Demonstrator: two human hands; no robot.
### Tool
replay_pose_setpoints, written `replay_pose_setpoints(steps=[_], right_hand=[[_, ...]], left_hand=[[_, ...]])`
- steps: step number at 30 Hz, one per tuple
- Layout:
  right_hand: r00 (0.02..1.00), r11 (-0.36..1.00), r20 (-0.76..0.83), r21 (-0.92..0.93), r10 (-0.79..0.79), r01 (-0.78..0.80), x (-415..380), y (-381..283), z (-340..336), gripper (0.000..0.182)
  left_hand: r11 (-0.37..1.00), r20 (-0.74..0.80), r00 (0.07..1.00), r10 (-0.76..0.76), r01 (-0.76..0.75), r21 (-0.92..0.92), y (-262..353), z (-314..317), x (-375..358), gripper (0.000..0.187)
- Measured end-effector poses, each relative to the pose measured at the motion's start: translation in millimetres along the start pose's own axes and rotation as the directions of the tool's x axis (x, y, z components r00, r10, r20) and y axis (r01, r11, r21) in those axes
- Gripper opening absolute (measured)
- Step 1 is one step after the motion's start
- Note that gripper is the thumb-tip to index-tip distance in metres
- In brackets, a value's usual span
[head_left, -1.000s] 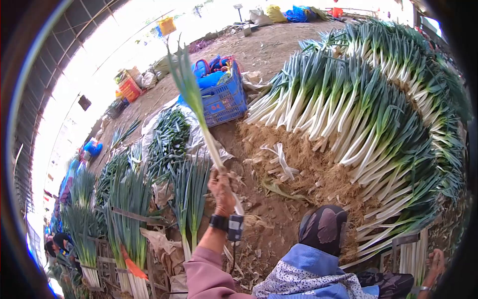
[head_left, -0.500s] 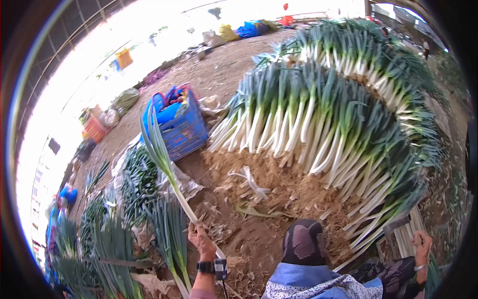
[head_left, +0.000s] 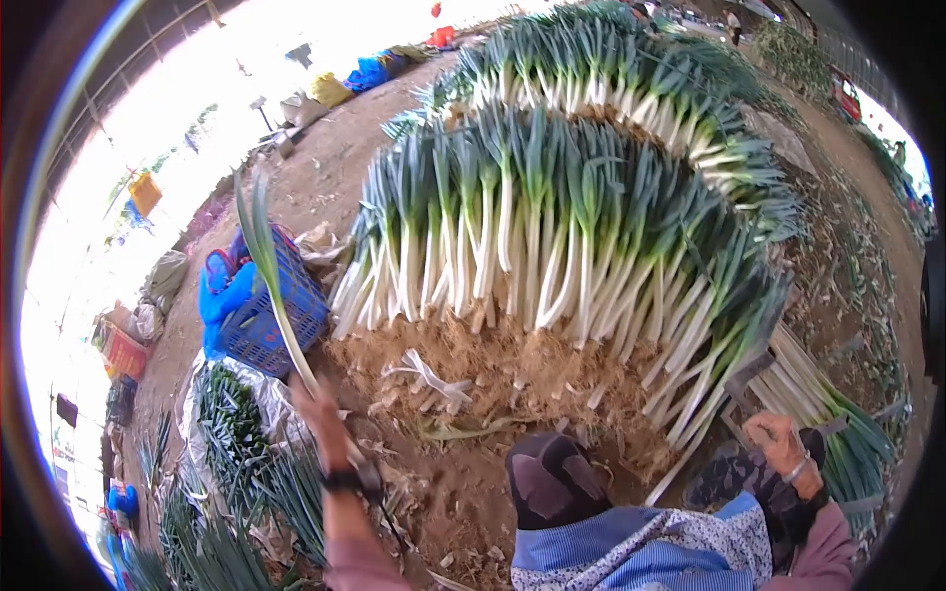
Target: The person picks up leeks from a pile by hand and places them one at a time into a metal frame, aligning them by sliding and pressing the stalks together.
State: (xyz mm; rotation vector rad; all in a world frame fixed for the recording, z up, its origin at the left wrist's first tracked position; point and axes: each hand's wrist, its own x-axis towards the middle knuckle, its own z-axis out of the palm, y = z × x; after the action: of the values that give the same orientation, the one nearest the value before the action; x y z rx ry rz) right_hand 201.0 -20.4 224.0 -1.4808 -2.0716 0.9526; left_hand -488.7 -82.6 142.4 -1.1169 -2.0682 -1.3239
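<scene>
Leek (head_left: 279, 309), green-topped, white-stemmed, slants before the blue plastic crate (head_left: 254, 330), your left fingers (head_left: 314, 404) closed round its stem: seemingly a holding step; moving calls for steadiness. Right of the crate, your right fingers (head_left: 773, 431) curl, hold unclear.

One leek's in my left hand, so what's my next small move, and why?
Probably carry the held leek across to the leek bunch at far right: your left hand grips it by the pale stalk, and your right hand sits beside the bunch.
</scene>
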Motion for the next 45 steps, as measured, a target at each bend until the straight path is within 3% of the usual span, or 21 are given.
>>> replay_pose_setpoints(steps=[1, 2, 3, 5, 8, 9, 12, 14, 16, 18, 20, 21, 22, 24, 28, 30, 34, 38, 39, 42, 45], right_hand=[[0.999, 0.991, 0.012, -0.127, -0.051, 0.052, 1.9, 0.1, 0.1, 0.024], [0.99, 0.972, 0.023, -0.19, -0.14, 0.142, 5.2, -0.2, 0.5, 0.021], [0.992, 0.969, 0.035, -0.211, -0.123, 0.127, 6.3, -4.2, -1.1, 0.021], [0.995, 0.97, 0.024, -0.223, -0.098, 0.101, 11.5, -6.1, 1.8, 0.021], [0.993, 0.983, -0.033, -0.152, -0.114, 0.107, 17.6, -0.3, 13.2, 0.023], [0.994, 0.983, -0.003, -0.143, -0.113, 0.111, 21.2, 0.3, 17.6, 0.023], [0.985, 0.973, 0.056, -0.156, -0.162, 0.169, 36.3, 14.0, 34.9, 0.023], [0.934, 0.916, 0.189, -0.209, -0.304, 0.341, 53.2, 16.5, 42.4, 0.02], [0.901, 0.895, 0.238, -0.18, -0.362, 0.408, 72.9, 11.2, 46.6, 0.019], [0.909, 0.903, 0.247, -0.191, -0.336, 0.385, 93.7, 29.0, 57.7, 0.022], [0.938, 0.914, 0.187, -0.233, -0.292, 0.331, 110.8, 49.9, 71.9, 0.026], [0.953, 0.924, 0.194, -0.26, -0.234, 0.28, 117.9, 59.8, 75.2, 0.026], [0.964, 0.931, 0.2, -0.286, -0.173, 0.227, 123.1, 72.5, 78.9, 0.026], [0.978, 0.939, 0.174, -0.304, -0.112, 0.162, 127.5, 113.0, 94.0, 0.024], [0.942, 0.935, 0.054, -0.15, 0.331, -0.32, 107.6, 191.6, 129.3, 0.016], [0.909, 0.908, -0.074, -0.056, 0.411, -0.415, 90.7, 223.3, 146.3, 0.014], [0.745, 0.776, -0.22, 0.158, 0.63, -0.61, 71.7, 282.7, 175.7, 0.019], [0.729, 0.794, -0.371, 0.04, 0.575, -0.606, 87.0, 308.6, 188.3, 0.017], [0.696, 0.793, -0.396, 0.168, 0.598, -0.586, 93.2, 321.2, 197.3, 0.017], [0.629, 0.809, -0.55, 0.164, 0.55, -0.564, 121.7, 333.5, 211.7, 0.017], [0.485, 0.712, -0.524, 0.467, 0.701, -0.524, 151.7, 358.9, 228.1, 0.017]], left_hand=[[0.968, 0.139, 0.96, -0.244, 0.25, -0.025, -43.5, 17.3, 46.4, 0.059], [0.949, -0.041, 0.994, 0.101, -0.084, 0.303, -31.4, 26.9, 79.6, 0.075], [0.885, 0.028, 0.98, -0.197, 0.165, 0.435, 19.3, 17.5, 112.5, 0.083], [0.905, -0.097, 0.972, -0.215, 0.235, 0.355, 38.2, 34.8, 148.0, 0.081], [0.998, -0.05, 0.997, -0.052, 0.05, -0.027, 109.9, 65.3, 140.1, 0.054], [0.956, 0.099, 0.99, -0.101, 0.124, -0.267, 145.7, 70.3, 124.9, 0.043], [0.512, 0.447, 0.893, 0.045, 0.364, -0.778, 247.6, 75.5, 48.4, 0.017], [0.664, 0.596, 0.776, 0.207, 0.336, -0.668, 321.7, 63.8, 0.1, 0.015], [0.571, 0.445, 0.694, 0.566, 0.06, -0.819, 354.9, 70.0, -46.8, 0.02], [0.623, 0.561, 0.46, 0.688, 0.021, -0.782, 384.8, 58.2, -78.5, 0.029], [0.621, 0.607, 0.25, 0.754, 0.028, -0.783, 398.7, 53.6, -98.4, 0.029], [0.67, 0.668, 0.049, 0.742, -0.023, -0.742, 398.6, 59.6, -104.2, 0.031], [0.661, 0.66, 0.028, 0.75, -0.011, -0.751, 396.9, 68.2, -109.5, 0.031], [0.788, 0.846, -0.132, 0.516, -0.314, -0.53, 389.0, 88.3, -121.0, 0.036], [0.839, 0.934, 0.074, 0.349, -0.468, -0.277, 356.8, 127.2, -138.4, 0.033], [0.834, 0.955, -0.004, 0.296, -0.486, -0.26, 356.4, 135.0, -130.6, 0.034], [0.861, 0.926, 0.065, 0.372, -0.398, -0.318, 363.1, 143.2, -129.6, 0.035], [0.861, 0.925, 0.05, 0.376, -0.388, -0.329, 374.4, 148.3, -133.5, 0.036], [0.874, 0.936, 0.014, 0.352, -0.362, -0.323, 378.0, 149.9, -133.5, 0.036], [0.875, 0.946, -0.043, 0.323, -0.367, -0.315, 381.3, 156.9, -136.2, 0.036], [0.844, 0.932, -0.066, 0.357, -0.405, -0.351, 376.1, 162.7, -140.2, 0.04]])
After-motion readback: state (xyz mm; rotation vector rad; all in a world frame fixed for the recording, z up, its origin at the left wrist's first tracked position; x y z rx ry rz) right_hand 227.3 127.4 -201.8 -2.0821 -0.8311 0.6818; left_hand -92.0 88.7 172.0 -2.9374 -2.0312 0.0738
